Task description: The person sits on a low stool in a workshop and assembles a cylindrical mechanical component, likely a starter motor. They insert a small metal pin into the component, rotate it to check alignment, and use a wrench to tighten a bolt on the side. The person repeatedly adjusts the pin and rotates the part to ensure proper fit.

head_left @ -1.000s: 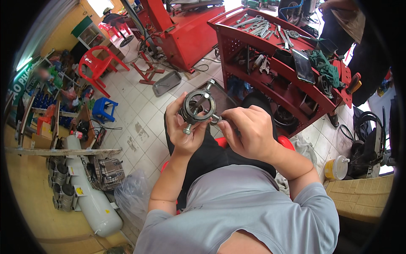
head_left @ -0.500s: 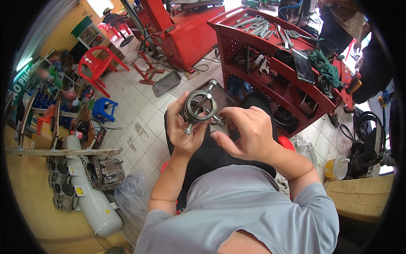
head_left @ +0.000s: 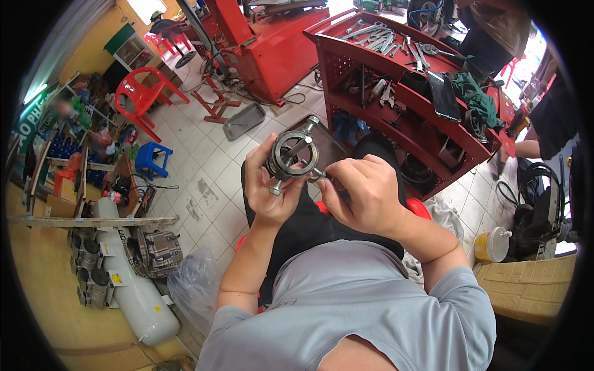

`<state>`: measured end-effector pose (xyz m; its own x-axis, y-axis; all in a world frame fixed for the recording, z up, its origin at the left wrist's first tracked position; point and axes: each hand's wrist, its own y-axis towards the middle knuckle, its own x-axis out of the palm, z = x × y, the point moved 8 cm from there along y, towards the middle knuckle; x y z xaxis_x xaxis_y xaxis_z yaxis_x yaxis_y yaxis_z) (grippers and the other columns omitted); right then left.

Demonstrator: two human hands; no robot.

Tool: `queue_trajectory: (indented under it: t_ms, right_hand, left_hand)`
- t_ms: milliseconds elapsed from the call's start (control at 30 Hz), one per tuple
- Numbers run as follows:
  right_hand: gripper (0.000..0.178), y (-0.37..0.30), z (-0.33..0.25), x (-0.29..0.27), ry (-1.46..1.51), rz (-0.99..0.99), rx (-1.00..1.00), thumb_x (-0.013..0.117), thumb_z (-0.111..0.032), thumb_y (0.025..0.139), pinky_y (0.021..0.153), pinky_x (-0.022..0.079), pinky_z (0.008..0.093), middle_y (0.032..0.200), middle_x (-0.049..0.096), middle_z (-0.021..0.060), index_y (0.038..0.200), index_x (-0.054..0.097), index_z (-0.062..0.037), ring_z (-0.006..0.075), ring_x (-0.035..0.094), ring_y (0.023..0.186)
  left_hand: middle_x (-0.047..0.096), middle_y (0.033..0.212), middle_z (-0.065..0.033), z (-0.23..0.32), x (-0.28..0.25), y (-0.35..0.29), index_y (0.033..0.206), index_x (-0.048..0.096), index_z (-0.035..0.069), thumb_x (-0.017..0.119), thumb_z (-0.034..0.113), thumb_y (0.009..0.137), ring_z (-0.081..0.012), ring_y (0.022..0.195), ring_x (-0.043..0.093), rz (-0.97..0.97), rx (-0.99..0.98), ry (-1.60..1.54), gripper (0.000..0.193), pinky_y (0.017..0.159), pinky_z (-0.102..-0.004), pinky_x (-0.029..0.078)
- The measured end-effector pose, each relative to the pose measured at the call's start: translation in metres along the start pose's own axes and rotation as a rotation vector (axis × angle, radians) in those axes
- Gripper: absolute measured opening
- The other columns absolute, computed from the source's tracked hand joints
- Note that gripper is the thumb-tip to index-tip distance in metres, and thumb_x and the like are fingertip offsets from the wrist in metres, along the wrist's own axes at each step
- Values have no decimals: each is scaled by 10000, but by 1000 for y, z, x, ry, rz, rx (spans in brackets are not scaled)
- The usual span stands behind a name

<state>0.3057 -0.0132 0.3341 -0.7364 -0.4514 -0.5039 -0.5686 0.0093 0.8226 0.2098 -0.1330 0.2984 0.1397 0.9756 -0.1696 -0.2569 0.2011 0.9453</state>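
Observation:
My left hand [head_left: 264,188] is wrapped round a round metal ring [head_left: 314,159] and holds it up above my lap. Hex bolts stick out of the ring's side: a bolt [head_left: 312,122] at the top, another bolt [head_left: 276,188] at the lower left, and one at the right. Through the ring's middle shows a metal rod [head_left: 298,149] with a bright end. My right hand [head_left: 368,191] has its thumb and forefinger closed on the right-hand bolt [head_left: 318,174], whose head the fingers partly hide.
A red tool trolley [head_left: 396,102] with several wrenches stands ahead to the right. Beyond my hands a grey tray [head_left: 244,121] lies on the tiled floor. A blue stool [head_left: 153,161] and a red chair [head_left: 139,93] stand left. Another person [head_left: 495,37] is at the far right.
My right thumb and forefinger have closed on the right-hand bolt; they were apart beside it before. The left hand and ring have hardly moved. At the far right, the other people have shifted.

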Motion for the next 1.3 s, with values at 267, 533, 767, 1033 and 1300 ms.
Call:
queue_trajectory:
  t_ms: [267,533,767,1033,1300]
  right_hand:
    - [208,3,-1,-3,30,8,34,708,-168,726,446,319,302,553,484,26,742,523,-76,194,483,445]
    - [245,-4,0,0,-12,-31,-16,731,-176,702,454,333,304,575,513,20,828,555,-61,180,507,462]
    - [229,-2,-2,-3,55,33,29,726,-162,711,460,336,301,578,517,22,817,552,-60,186,503,456]
    - [228,2,-3,-5,51,15,11,731,-161,717,455,333,297,600,540,18,817,556,-53,175,521,471]
    - [238,0,-1,-3,14,-1,-5,731,-158,716,449,332,295,601,540,15,835,555,-52,167,519,467]
  left_hand:
    - [507,1274,-234,1,-1,0,936,711,99,773,118,743,-312,997,554,-2,9,1,204,788,-362,485]
    - [488,1284,-224,0,-1,-2,922,722,78,760,127,761,-305,1030,557,-32,-20,-8,172,827,-364,484]
    - [503,1276,-225,2,-2,0,930,723,106,773,128,744,-305,1005,547,-4,-27,-20,194,791,-357,480]
    - [499,1281,-223,0,-1,0,903,728,104,770,127,748,-302,1007,546,-2,-46,-33,163,797,-361,481]
    - [498,1285,-210,-2,-1,-1,899,730,97,771,133,747,-292,1000,547,-3,-47,-36,161,806,-360,478]
